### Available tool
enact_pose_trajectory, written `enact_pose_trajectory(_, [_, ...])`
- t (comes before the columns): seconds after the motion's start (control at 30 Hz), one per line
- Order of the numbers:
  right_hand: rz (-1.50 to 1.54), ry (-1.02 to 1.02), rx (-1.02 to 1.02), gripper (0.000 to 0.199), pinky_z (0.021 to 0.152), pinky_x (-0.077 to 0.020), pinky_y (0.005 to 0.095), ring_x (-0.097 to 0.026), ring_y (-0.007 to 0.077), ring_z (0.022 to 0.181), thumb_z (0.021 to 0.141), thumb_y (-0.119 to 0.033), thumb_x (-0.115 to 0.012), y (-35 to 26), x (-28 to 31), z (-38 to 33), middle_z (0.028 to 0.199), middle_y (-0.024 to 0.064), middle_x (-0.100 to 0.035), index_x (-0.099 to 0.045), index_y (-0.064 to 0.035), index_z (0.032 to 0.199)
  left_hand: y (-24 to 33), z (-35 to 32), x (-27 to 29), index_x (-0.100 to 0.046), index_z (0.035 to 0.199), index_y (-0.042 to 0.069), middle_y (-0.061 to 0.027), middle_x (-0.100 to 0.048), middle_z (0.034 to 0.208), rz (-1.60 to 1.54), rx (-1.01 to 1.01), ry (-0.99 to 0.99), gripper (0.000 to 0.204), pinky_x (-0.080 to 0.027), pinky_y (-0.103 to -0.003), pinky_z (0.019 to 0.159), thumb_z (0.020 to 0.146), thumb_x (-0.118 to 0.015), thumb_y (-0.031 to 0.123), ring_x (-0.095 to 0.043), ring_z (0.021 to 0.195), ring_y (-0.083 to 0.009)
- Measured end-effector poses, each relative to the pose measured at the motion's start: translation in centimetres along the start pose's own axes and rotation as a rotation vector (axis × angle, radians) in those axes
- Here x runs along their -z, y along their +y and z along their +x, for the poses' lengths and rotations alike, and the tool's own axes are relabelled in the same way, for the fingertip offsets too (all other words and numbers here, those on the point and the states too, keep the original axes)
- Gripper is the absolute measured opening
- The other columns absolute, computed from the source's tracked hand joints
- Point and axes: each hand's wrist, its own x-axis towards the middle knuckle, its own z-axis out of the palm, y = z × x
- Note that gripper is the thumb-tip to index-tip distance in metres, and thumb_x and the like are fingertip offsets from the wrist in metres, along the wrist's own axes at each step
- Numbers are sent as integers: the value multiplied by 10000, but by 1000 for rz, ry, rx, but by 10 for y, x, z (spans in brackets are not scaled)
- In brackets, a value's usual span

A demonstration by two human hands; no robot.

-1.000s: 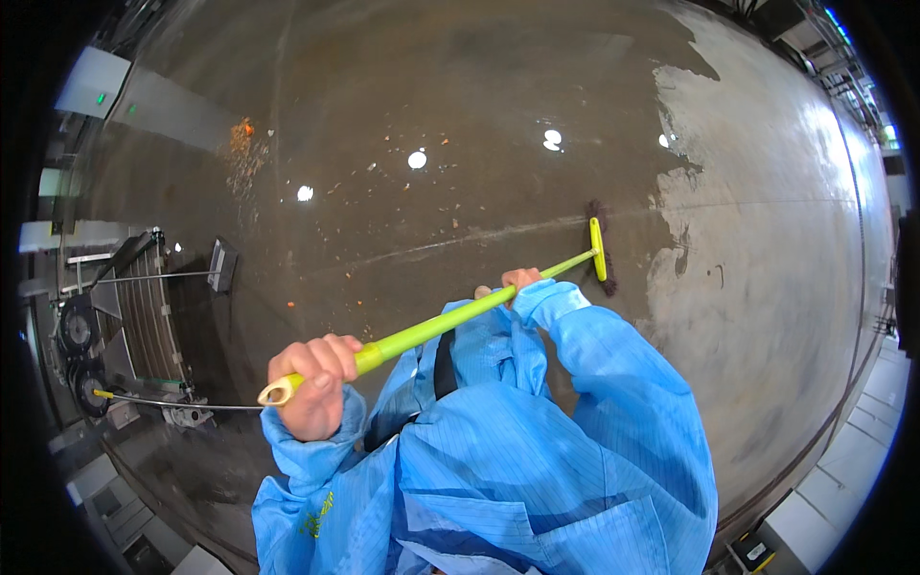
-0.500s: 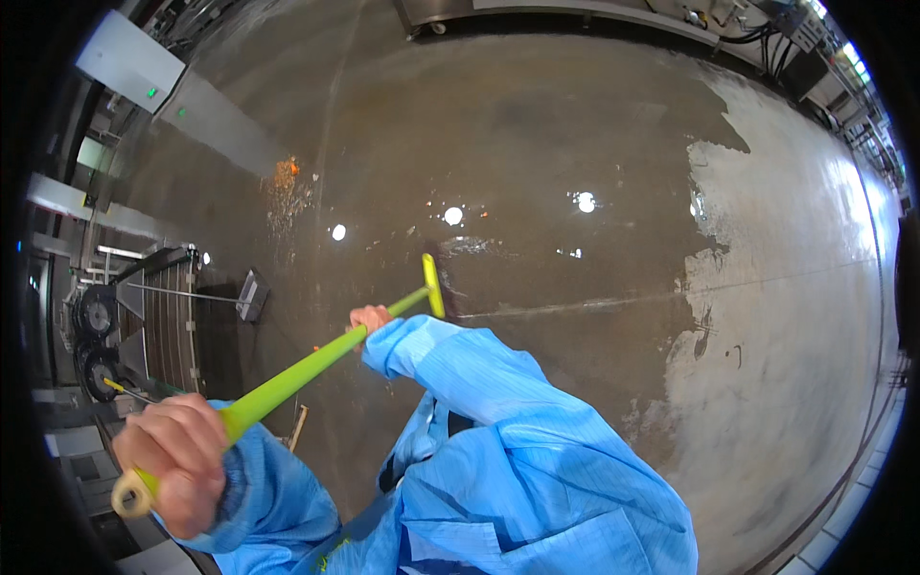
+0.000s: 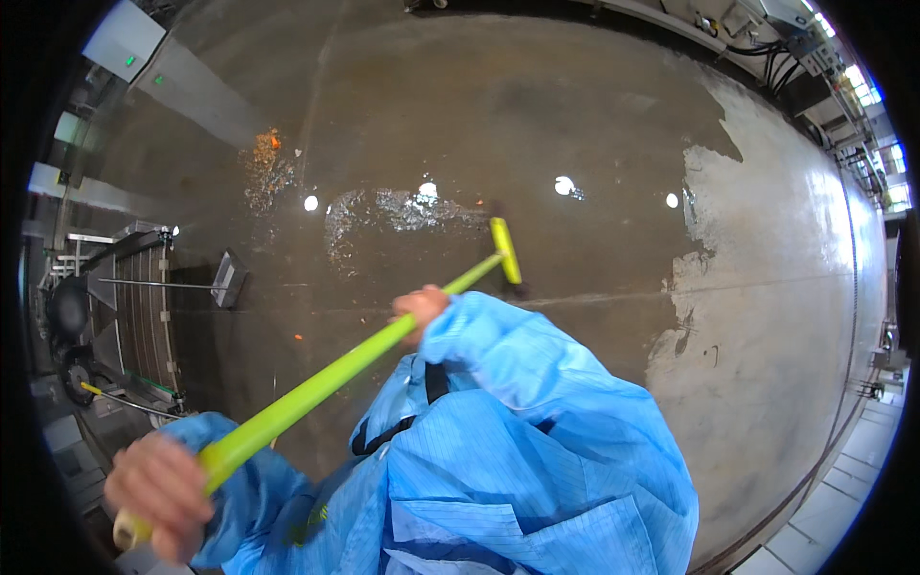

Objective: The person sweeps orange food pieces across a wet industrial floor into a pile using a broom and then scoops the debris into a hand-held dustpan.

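On wet flr (image 3: 594, 115), I've L hand (image 3: 163, 494) & R hand (image 3: 422, 309) wrapped round green hdl (image 3: 326, 379); prob. mid-sweep, next stroke likely needs brush head (image 3: 505, 251) flat.

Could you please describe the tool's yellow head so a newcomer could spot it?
Over the dark, shiny floor, find the green pole gripped by the left hand and the right hand. Follow it up and right to the yellow head, a narrow crosswise bar; its bright colour sets it apart from the grey block on the left.
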Motion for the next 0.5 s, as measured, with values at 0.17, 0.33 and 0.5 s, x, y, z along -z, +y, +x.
enact_pose_trajectory(0.17, [-114,27,-356,136,547,-417,435,-544,320,604,588,-203,-591,125,54,-60,593,109,-546,-484,-121,575,-140,7,-42,-447,705,80,-53,-505,637,-312,367,291,146,-392,-398,760,674,-583,122,-501,622,-207])
enact_pose_trajectory(0.33, [-124,3,-479,136,576,-423,453,-550,343,629,571,-210,-599,225,70,-66,628,151,-556,-496,-121,570,-219,23,-58,-419,597,63,-69,-472,578,-332,413,239,169,-387,-396,732,698,-549,103,-480,602,-198])
enact_pose_trajectory(0.5, [-192,-104,-298,146,589,-439,429,-543,333,650,601,-229,-591,218,82,44,642,118,-555,-516,-112,646,-227,114,-22,-371,592,111,-10,-393,508,-268,371,427,201,-349,-345,607,728,-512,156,-393,491,-153])
